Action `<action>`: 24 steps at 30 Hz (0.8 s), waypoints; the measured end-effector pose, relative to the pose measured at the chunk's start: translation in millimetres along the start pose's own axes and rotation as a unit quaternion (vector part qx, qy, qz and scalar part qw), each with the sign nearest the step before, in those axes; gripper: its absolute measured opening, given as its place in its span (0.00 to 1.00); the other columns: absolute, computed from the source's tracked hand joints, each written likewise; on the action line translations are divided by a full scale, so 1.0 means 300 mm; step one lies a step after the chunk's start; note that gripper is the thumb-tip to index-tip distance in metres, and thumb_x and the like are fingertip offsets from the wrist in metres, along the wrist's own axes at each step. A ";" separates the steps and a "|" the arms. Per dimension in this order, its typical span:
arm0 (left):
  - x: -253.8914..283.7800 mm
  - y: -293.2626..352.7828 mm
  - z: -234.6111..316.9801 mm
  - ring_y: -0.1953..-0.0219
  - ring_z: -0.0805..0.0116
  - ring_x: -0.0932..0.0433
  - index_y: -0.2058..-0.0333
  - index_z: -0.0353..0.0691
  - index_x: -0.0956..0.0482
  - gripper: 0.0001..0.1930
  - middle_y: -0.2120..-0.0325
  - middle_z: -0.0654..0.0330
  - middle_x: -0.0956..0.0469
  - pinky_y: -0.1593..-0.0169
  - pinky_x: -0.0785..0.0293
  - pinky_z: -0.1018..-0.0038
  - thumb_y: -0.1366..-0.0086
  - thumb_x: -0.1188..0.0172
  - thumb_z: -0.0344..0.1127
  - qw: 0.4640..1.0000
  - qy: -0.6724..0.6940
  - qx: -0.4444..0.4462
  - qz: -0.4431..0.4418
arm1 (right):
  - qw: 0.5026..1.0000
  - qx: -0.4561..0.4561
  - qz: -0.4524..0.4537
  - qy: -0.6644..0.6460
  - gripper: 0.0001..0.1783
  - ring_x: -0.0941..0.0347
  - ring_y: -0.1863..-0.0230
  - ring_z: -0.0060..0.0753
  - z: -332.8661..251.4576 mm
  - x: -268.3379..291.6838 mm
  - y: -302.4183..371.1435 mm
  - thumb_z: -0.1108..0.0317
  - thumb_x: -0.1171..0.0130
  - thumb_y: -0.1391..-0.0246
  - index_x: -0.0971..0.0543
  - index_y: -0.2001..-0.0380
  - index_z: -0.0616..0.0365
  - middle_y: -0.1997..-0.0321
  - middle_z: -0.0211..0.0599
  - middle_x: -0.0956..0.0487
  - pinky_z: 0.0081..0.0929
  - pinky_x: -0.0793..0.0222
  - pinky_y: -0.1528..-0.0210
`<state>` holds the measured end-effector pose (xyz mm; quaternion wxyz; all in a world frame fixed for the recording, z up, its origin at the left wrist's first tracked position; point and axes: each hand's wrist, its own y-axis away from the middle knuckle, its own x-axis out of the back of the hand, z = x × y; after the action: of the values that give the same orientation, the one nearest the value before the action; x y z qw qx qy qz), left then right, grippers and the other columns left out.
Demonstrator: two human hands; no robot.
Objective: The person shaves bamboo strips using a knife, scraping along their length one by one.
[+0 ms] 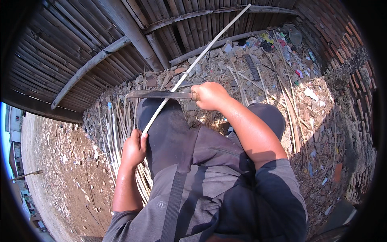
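My left hand (134,149) is closed round the lower end of a long, pale bamboo strip (197,59), beside my left knee. From there the strip slants up and to the right, its far end near the slatted wall. My right hand (211,96) grips the handle of a machete (151,94). Its dark, worn blade points left, level above my left knee, and crosses the strip, apparently touching it. Which of the two lies on top there is hard to make out. More pale bamboo strips (114,133) lie in a heap beside my left leg.
A bamboo slat wall (88,44) with curved poles stands ahead. Stone rubble (149,80) and litter (278,40) lie along its foot. Dry split bamboo (288,101) is on the ground to the right, before a brick wall (356,92). Sunlit bare dirt (72,177) stretches to the left.
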<state>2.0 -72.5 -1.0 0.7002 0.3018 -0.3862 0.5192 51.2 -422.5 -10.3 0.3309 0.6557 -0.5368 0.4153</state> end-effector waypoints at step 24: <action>0.074 -0.035 -0.003 0.81 0.71 0.34 0.65 0.34 0.29 0.13 0.82 0.58 0.29 0.74 0.35 0.69 0.28 0.41 0.38 0.996 0.060 0.020 -0.066 | 0.981 -0.181 -0.032 -0.064 0.21 0.22 0.47 0.56 0.203 0.062 -0.016 0.58 0.34 0.48 0.19 0.53 0.57 0.52 0.54 0.18 0.45 0.28 0.43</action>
<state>15.9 -63.8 17.4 0.7488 0.3091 -0.3125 0.4961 69.0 -483.1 -20.1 0.4225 0.6267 -0.6019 0.2578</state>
